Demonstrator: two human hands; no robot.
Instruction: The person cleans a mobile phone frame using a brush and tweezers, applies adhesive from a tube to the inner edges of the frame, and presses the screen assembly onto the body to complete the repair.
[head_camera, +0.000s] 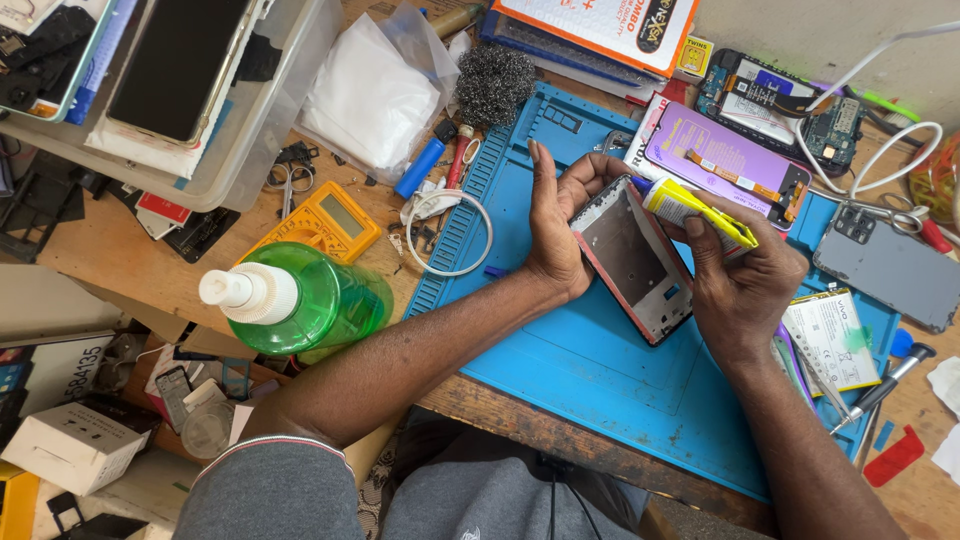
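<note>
L hand (556, 232) fingers wrapped round frame (632, 255), tilted over blue mat (600, 370); R hand (738, 275) fingers pinched on glue tube (690, 210), nozzle at frame's top edge; I'd squeeze lightly, thin bead, frame steady.

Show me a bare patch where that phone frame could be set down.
The blue silicone work mat is bare below the grey phone frame, out to its front edge between the forearms. Crowded: the mat's right edge around the white phone battery, and its top edge.

Both forearms converge over the bench; left hand (553, 225) upright, palm flat, right hand (740, 275) curled in a pinching grip.
</note>
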